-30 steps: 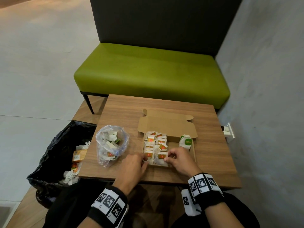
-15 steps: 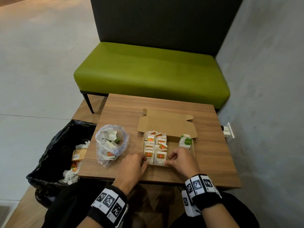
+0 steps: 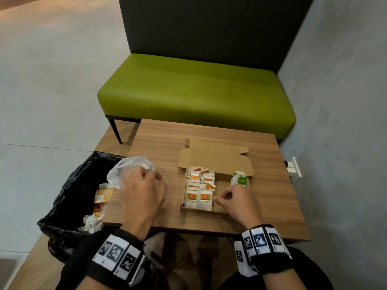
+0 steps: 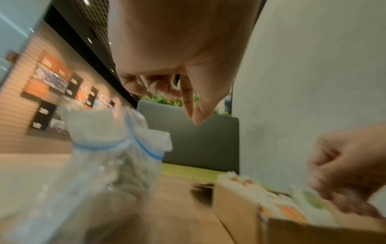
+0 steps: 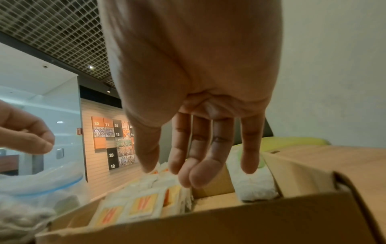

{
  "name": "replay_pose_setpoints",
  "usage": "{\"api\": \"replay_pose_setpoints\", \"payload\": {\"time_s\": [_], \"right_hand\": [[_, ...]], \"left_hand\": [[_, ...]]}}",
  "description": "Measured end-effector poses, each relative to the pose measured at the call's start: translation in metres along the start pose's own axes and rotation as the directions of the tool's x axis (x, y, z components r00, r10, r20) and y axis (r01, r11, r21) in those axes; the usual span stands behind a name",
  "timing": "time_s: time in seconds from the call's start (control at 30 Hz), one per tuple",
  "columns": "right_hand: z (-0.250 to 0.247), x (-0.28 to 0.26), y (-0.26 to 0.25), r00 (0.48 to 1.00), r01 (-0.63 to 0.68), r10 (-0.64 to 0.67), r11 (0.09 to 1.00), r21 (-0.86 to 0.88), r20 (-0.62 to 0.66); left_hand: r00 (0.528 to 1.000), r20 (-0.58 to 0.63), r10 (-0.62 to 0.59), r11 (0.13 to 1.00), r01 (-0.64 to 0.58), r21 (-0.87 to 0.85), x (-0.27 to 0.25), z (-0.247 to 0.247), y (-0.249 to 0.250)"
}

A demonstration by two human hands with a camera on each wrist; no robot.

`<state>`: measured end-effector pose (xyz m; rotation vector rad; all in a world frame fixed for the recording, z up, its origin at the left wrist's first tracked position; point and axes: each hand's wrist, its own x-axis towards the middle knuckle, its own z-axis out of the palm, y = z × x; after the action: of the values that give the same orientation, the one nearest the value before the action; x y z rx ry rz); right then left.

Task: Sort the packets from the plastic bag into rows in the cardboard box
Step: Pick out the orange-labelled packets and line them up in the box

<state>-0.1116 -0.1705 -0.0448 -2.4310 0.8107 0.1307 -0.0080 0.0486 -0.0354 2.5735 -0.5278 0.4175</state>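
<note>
Since the frames a moment earlier, the left hand (image 3: 142,191) had left the front edge of the cardboard box (image 3: 217,210) and swung out to the clear plastic bag (image 3: 125,170), so the next packet was about to be fetched, by my reading. On the wooden table (image 3: 278,197) the box sat with its lid flap folded back, the bag well apart to its left at the table edge, above a black bin bag (image 3: 71,185) on the floor.

The left hand hovered above the bag's mouth with thumb and forefinger tips together and nothing visible between them; whether it touched the plastic I could not tell. The right hand (image 3: 236,200) stayed over the box's bare middle, fingers loosely extended, holding nothing, its fingertips (image 5: 198,178) just beside the nearest packets.

Counted: one box, one bag, two rows of orange-labelled packets (image 3: 199,185) filling the box's left side, roughly five deep each though overlap blurred the count, and one small stack of green-labelled packets (image 3: 239,180) at the far right. The number still inside the bag could not be made out.
</note>
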Motion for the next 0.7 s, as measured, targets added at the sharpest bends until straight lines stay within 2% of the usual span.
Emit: {"api": "replay_pose_setpoints", "payload": {"time_s": [0.07,0.13,0.17,0.23,0.27,0.33,0.47,0.57,0.7], "right_hand": [[-0.002,-0.003,-0.006,0.999,0.006,-0.006,1.0,0.004,-0.037],[0.0,-0.004,-0.016,0.996,0.032,-0.034,0.999,-0.016,-0.082],[0.002,-0.005,-0.023,0.993,0.052,-0.053,0.999,-0.014,-0.109],[0.01,-0.004,-0.039,0.98,0.111,-0.103,0.993,0.037,-0.173],[0.015,-0.003,-0.047,0.968,0.157,-0.14,0.985,0.068,-0.206],[0.024,-0.001,-0.066,0.941,0.274,-0.243,0.956,0.108,-0.235],[0.041,0.003,-0.098,0.901,0.427,-0.415,0.9,0.09,-0.123],[0.05,0.005,-0.116,0.901,0.435,-0.433,0.897,0.085,-0.035],[0.066,0.009,-0.134,0.933,0.346,-0.345,0.938,0.013,0.098]], "left_hand": [[0.987,-0.152,-0.06,0.996,0.069,0.058,0.01,-0.012,-0.014],[0.955,-0.205,-0.213,0.971,0.231,0.064,0.014,-0.018,-0.026],[0.93,-0.175,-0.322,0.943,0.332,0.029,0.015,-0.018,-0.033],[0.874,0.0,-0.485,0.871,0.483,-0.085,0.013,-0.013,-0.046],[0.86,0.091,-0.502,0.849,0.51,-0.137,0.011,-0.01,-0.051],[0.873,0.19,-0.449,0.847,0.484,-0.221,0.008,-0.006,-0.056],[0.906,0.192,-0.378,0.852,0.421,-0.311,0.002,-0.009,-0.05],[0.915,0.185,-0.359,0.837,0.403,-0.369,0.002,-0.01,-0.049],[0.91,0.192,-0.369,0.825,0.415,-0.384,0.002,-0.009,-0.052]]}}
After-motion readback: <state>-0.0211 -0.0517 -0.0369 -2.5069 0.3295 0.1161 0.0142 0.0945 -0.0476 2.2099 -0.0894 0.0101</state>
